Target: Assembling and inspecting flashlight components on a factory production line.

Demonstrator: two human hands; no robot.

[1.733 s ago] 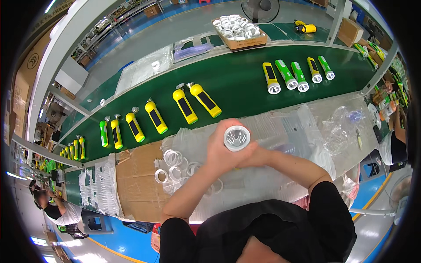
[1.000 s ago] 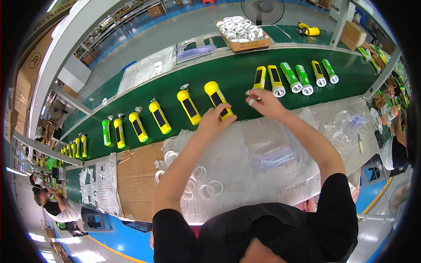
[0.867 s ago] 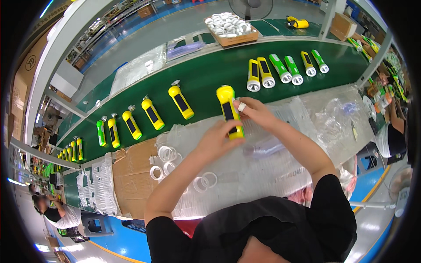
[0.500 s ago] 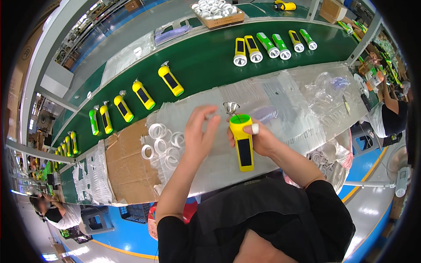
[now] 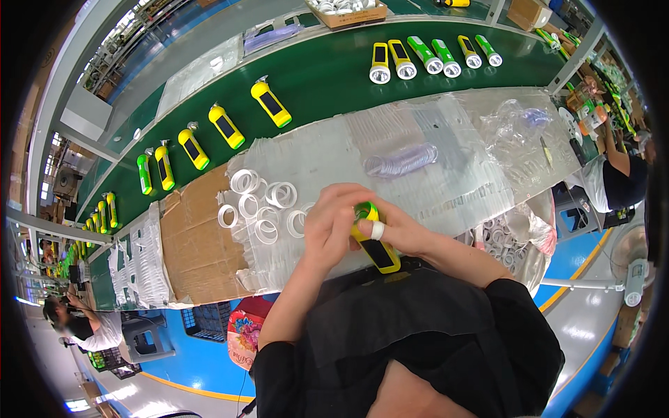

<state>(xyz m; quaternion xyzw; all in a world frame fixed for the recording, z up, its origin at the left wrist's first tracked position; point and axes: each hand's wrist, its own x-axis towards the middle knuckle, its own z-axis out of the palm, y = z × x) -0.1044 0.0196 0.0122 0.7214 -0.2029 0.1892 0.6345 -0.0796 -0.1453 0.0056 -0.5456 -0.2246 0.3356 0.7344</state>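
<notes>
A yellow flashlight with a dark panel on its side is held close to my body, its green-rimmed open head tilted up. My right hand grips it near the head; its thumb has a white wrap. At the head's far left side, my left hand has its fingers bent round the rim, close against the right hand's fingers. The silver reflector is hidden from view by the hands. Left of my hands lie several loose white rings. Beyond them rests a stack of clear round discs.
On the green belt stand several yellow flashlights at left and finished-looking ones with white heads at right. A box of white rings sits behind. Plastic film and a pen-like tool lie right. Co-workers sit on both sides.
My left hand has moved right, onto the flashlight's head. The flashlight has come nearer my body and tilted; the reflector seen above it before is now out of sight.
</notes>
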